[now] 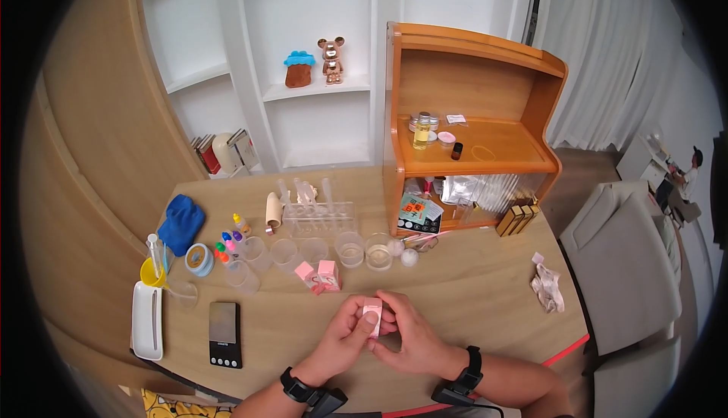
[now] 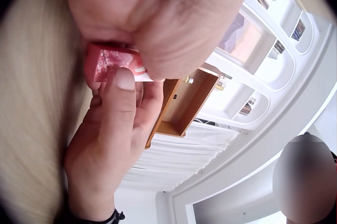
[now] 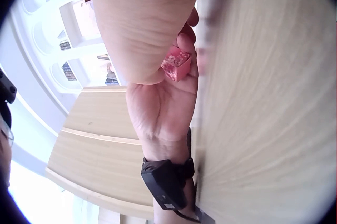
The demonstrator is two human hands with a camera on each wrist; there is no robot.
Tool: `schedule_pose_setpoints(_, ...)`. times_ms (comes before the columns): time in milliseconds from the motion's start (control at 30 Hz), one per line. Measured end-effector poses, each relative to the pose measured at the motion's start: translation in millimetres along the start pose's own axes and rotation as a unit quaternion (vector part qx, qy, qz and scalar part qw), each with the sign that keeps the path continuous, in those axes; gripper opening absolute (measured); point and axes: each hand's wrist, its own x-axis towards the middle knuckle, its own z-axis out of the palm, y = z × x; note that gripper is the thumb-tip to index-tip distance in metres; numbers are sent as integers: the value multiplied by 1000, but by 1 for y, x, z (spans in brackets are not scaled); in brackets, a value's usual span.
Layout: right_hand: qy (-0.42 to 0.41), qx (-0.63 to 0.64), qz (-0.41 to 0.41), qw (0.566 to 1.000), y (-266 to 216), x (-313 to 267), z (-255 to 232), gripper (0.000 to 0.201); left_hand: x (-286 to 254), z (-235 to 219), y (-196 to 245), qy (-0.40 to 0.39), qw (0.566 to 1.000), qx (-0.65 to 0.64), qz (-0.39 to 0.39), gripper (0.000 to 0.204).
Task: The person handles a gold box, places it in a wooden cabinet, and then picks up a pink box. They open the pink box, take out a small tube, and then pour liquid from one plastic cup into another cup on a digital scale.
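Hands (image 1: pixel 341 346) (image 1: pixel 418 342) hold pink box (image 1: pixel 372 306) (scale (image 1: pixel 224 334): head view only).

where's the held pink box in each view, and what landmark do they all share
Head: pink box, below centre, between left hand and right hand.
Left wrist: upper half, left of centre.
Right wrist: just above centre.
Shared landmark: white shelves.

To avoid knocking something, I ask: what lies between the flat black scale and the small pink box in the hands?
Beside the scale, bare wooden tabletop; then the left hand, gripping the box. Head view shows it.
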Motion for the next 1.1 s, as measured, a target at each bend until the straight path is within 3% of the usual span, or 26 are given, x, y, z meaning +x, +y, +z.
schedule_pose_setpoints(367, -21, -48, -22, 998, -4, 0, 0, 108, 0, 1, 3, 1, 1000, -4, -7, 35)
schedule_pose_setpoints(533, -1, -97, -67, 993, -1, 2, -1, 102, 1, 2, 0, -2, 1000, -13, -12, 36)
schedule_pose_setpoints(1100, 4, -87, -67, 994, -6, 3, -3, 94, 0, -1, 5, -38, 998, -22, -46, 34)
